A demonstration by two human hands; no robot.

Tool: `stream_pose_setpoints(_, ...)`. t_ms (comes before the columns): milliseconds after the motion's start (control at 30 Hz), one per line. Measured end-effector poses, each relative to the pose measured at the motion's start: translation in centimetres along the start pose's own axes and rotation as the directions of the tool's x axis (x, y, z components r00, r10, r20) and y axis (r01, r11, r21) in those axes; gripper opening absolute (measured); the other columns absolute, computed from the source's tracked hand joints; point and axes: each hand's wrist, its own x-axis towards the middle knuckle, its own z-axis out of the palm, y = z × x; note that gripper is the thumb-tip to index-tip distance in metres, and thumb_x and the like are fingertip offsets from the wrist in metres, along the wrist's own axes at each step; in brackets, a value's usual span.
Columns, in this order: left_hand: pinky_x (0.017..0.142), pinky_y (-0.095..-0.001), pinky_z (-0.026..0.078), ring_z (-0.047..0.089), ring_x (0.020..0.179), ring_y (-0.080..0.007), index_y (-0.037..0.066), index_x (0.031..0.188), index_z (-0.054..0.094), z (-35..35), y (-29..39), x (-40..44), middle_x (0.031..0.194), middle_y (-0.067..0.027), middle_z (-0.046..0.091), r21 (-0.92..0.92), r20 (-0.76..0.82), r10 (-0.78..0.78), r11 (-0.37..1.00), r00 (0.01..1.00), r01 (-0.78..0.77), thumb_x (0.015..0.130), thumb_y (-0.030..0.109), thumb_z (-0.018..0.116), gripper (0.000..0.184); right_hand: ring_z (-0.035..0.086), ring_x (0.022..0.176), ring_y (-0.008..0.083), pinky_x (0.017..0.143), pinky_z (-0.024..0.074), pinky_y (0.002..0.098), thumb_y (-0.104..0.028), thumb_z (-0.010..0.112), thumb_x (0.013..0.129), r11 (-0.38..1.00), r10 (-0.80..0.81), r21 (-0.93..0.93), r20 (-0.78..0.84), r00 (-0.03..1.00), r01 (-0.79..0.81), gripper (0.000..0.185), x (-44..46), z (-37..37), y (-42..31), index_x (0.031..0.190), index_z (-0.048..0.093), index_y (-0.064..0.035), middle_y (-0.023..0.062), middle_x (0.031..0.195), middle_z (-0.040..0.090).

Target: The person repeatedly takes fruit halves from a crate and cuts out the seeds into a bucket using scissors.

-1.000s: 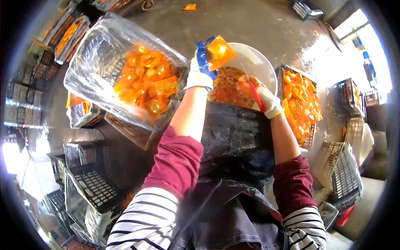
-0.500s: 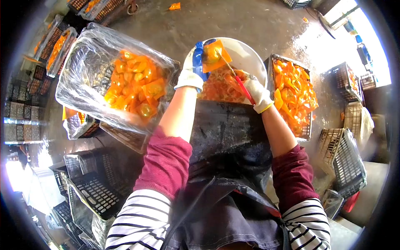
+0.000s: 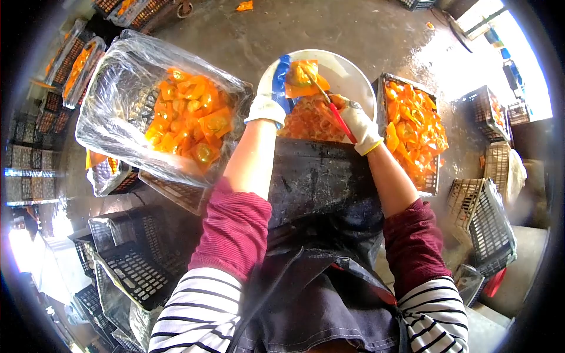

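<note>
My left hand (image 3: 269, 97), in a white glove with blue over the fingers, is closed on an orange plastic packet (image 3: 301, 79) with a rounded yellowish shape inside. My gloved right hand (image 3: 358, 125) grips a red-handled tool with a thin metal blade (image 3: 339, 120); whether it has one blade or two I cannot tell. The blade's tip meets the packet. Both hands are over a white basin (image 3: 347, 67) holding a mass of small orange-pink pieces. Some fingertips of my left hand are hidden behind the packet.
A plastic-lined crate (image 3: 112, 138) of orange packets stands at left, tilted. Another crate (image 3: 436, 167) full of orange packets is right of the basin. Black crates (image 3: 132, 273) lie at lower left, and more crates (image 3: 491, 226) stand at right. An orange scrap (image 3: 244, 6) lies on the floor.
The packet has bent and its upper part has tipped over, with the blade still against it. My right hand has moved slightly up and left.
</note>
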Motion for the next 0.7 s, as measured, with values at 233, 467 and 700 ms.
stream_pose_setpoints(233, 0.073, -0.0342, 0.057, 0.061, 0.097, -0.0208, 0.01, 0.118, 0.055, -0.1, -1.1, 0.3, 0.103, -0.0085, 0.062, 0.222, 0.122, -0.048, 0.975, 0.991, 0.02, 0.083, 0.02, 0.071, 0.039, 0.055, 0.068, 0.0117, 0.061, 0.044, 0.0273, -0.022, 0.065, 0.086, 0.981, -0.135, -0.157, -0.117, 0.984, 0.116, 0.03, -0.5, 0.4, -0.9, 0.11, 0.062, -0.0054, 0.0033, 0.079, 0.063)
stream_pose_setpoints(467, 0.078, -0.035, 0.057, 0.063, 0.097, -0.0225, 0.003, 0.119, 0.051, -0.7, -2.0, 0.4, 0.105, -0.0098, 0.063, 0.295, 0.115, -0.064, 0.955, 0.991, 0.028, 0.089, 0.012, 0.059, 0.032, 0.057, 0.068, 0.0152, 0.062, 0.0453, 0.0304, -0.03, 0.067, 0.084, 0.988, -0.046, -0.151, -0.122, 0.992, 0.027, 0.034, -0.7, 0.0, -0.7, 0.108, 0.061, -0.0069, 0.0075, 0.079, 0.064)
stream_pose_setpoints(700, 0.083, -0.0392, 0.056, 0.063, 0.099, -0.0245, 0.003, 0.123, 0.047, -0.4, -1.5, -0.1, 0.105, -0.0125, 0.064, 0.334, 0.121, -0.081, 0.942, 0.989, 0.036, 0.089, 0.006, 0.052, 0.034, 0.061, 0.074, 0.0163, 0.064, 0.0463, 0.0314, -0.038, 0.069, 0.081, 0.979, 0.063, -0.186, -0.121, 0.991, -0.085, 0.043, -0.2, -0.9, 0.2, 0.11, 0.062, -0.0077, 0.0097, 0.083, 0.066)
